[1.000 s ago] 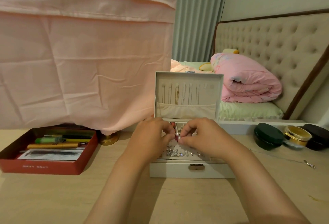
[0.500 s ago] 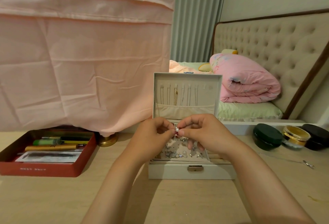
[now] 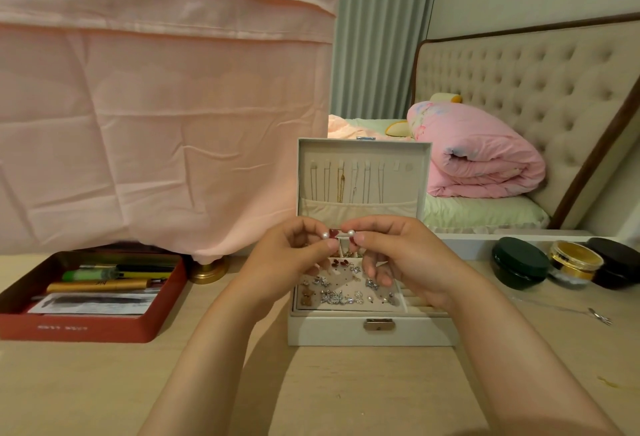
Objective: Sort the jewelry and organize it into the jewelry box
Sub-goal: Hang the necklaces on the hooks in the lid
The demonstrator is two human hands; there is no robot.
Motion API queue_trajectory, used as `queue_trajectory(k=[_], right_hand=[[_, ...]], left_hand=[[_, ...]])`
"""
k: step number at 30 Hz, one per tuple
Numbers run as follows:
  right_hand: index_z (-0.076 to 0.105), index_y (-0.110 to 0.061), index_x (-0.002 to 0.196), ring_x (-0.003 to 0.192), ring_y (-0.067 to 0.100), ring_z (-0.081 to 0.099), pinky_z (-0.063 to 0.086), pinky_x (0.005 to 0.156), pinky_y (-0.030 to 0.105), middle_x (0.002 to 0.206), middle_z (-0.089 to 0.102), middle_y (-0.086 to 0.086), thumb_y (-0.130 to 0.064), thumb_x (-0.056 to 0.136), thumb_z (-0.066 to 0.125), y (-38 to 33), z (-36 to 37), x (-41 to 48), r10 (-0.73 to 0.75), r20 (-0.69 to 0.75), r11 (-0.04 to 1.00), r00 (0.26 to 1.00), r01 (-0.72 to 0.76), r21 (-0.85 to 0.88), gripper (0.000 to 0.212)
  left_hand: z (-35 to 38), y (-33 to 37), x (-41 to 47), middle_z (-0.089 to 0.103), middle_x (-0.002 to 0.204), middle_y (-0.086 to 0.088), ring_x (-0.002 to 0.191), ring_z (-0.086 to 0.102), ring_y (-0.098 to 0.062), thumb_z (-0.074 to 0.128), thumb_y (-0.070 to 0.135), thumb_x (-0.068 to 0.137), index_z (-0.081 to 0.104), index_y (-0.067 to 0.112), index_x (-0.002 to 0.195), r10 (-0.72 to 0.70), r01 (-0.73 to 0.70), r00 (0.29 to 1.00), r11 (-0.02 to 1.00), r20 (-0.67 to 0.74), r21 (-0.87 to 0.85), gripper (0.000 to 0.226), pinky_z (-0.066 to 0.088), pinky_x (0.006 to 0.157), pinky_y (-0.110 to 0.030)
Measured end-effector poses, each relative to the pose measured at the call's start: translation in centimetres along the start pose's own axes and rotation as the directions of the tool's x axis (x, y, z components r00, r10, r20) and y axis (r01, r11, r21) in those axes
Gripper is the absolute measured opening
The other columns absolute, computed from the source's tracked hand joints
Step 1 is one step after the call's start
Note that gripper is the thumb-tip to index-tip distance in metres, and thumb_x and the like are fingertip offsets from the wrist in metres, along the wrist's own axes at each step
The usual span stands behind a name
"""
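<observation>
The wooden table (image 3: pixel 86 387) is carrying the white jewelry box (image 3: pixel 329 333), which is standing directly before me with its lid (image 3: pixel 363 155) raised upright. Chains (image 3: pixel 341 188) are hanging inside that lid. The top tray (image 3: pixel 341 279) is holding scattered small earrings (image 3: pixel 332 297). My left hand (image 3: pixel 291 259) and right hand (image 3: pixel 401 255) are hovering just above the tray, close together. Each is pinching one stud between thumb and forefinger: left pearl (image 3: pixel 325 235), right pearl (image 3: pixel 350 233), near each other but apart.

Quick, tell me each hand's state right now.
Left hand: pinches a pearl.
Right hand: pinches the other pearl.
</observation>
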State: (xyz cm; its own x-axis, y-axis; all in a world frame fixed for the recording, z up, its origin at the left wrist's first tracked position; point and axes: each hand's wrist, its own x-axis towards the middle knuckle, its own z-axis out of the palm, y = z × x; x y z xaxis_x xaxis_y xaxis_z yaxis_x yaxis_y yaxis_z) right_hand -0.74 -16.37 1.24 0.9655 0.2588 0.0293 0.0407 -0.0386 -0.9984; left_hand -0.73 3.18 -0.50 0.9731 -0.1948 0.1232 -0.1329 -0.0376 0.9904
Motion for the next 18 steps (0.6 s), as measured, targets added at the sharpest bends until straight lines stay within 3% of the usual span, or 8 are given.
queue_trajectory(k=[5, 8, 10, 11, 13, 16, 18], right_hand=[[0.071, -0.010, 0.103, 0.048, 0.015, 0.054, 0.034, 0.037, 0.021, 0.072, 0.067, -0.001, -0.004, 0.091, 0.070, 0.1, 0.1, 0.1, -0.027, -0.068, 0.994, 0.997, 0.019, -0.110, 0.013], [0.072, -0.015, 0.106, 0.046, 0.018, 0.057, 0.039, 0.039, 0.023, 0.087, 0.075, 0.003, -0.006, 0.094, 0.068, 0.4, 0.0, 0.3, -0.015, -0.058, 0.973, 0.998, 0.002, -0.229, 0.016], [0.071, -0.021, 0.107, 0.046, 0.021, 0.059, 0.051, 0.045, 0.034, 0.096, 0.075, 0.004, -0.011, 0.093, 0.070, 0.9, 0.1, 0.5, -0.027, -0.069, 0.930, 0.997, 0.000, -0.367, 0.017], [0.071, -0.024, 0.107, 0.046, 0.020, 0.060, 0.054, 0.049, 0.038, 0.096, 0.075, 0.002, -0.014, 0.093, 0.070, 1.2, 0.2, 0.6, -0.037, -0.088, 0.887, 0.995, -0.007, -0.461, 0.017], [0.073, -0.032, 0.107, 0.051, 0.009, 0.062, 0.053, 0.051, 0.028, 0.093, 0.073, -0.006, -0.022, 0.094, 0.071, 1.7, 0.6, 0.8, -0.069, -0.118, 0.739, 0.991, -0.028, -0.673, 0.016], [0.076, -0.042, 0.109, 0.085, 0.001, 0.066, 0.050, 0.073, 0.023, 0.103, 0.073, -0.017, -0.032, 0.093, 0.070, 2.1, 1.3, 0.8, -0.125, -0.094, 0.506, 0.988, -0.018, -0.862, 0.020], [0.074, -0.044, 0.114, 0.099, 0.005, 0.064, 0.049, 0.080, 0.024, 0.111, 0.072, -0.019, -0.034, 0.093, 0.069, 2.2, 1.8, 0.8, -0.164, -0.071, 0.431, 0.984, 0.006, -0.902, 0.024]], left_hand=[[-0.8, 0.1, 0.0, 0.071, 0.077, -0.010, 0.063, 0.066, -0.018, 0.076, 0.008, 0.084, 0.067, 0.010, 0.097, 0.024, -0.023, 0.999, 1.000, -0.047, 0.011, 0.016, 0.052, 0.060, -0.022], [-1.2, 0.0, 0.1, 0.073, 0.079, -0.011, 0.063, 0.066, -0.018, 0.076, 0.010, 0.085, 0.071, 0.016, 0.103, 0.030, -0.025, 0.997, 0.997, -0.073, 0.067, 0.019, 0.051, 0.059, -0.019], [-1.6, -0.3, 0.2, 0.075, 0.080, -0.008, 0.062, 0.066, -0.014, 0.076, 0.013, 0.086, 0.074, 0.021, 0.098, 0.036, -0.019, 0.995, 0.983, -0.088, 0.183, 0.014, 0.049, 0.059, -0.017], [-1.7, -0.5, 0.3, 0.076, 0.080, -0.006, 0.063, 0.066, -0.014, 0.075, 0.014, 0.086, 0.075, 0.023, 0.096, 0.038, -0.016, 0.995, 0.971, -0.089, 0.237, 0.013, 0.051, 0.062, -0.020], [-2.0, -0.9, 0.4, 0.076, 0.080, -0.002, 0.065, 0.068, -0.014, 0.075, 0.016, 0.087, 0.076, 0.027, 0.094, 0.042, -0.016, 0.996, 0.955, -0.084, 0.296, 0.013, 0.057, 0.072, -0.028], [-2.3, -1.1, 0.5, 0.075, 0.081, 0.000, 0.066, 0.070, -0.014, 0.075, 0.020, 0.087, 0.075, 0.031, 0.093, 0.065, -0.036, 0.995, 0.935, -0.071, 0.352, 0.013, 0.057, 0.077, -0.031], [-2.3, -1.3, 0.6, 0.074, 0.079, 0.001, 0.066, 0.069, -0.011, 0.075, 0.021, 0.087, 0.075, 0.032, 0.093, 0.085, -0.057, 0.995, 0.918, -0.055, 0.392, 0.013, 0.056, 0.075, -0.029]])
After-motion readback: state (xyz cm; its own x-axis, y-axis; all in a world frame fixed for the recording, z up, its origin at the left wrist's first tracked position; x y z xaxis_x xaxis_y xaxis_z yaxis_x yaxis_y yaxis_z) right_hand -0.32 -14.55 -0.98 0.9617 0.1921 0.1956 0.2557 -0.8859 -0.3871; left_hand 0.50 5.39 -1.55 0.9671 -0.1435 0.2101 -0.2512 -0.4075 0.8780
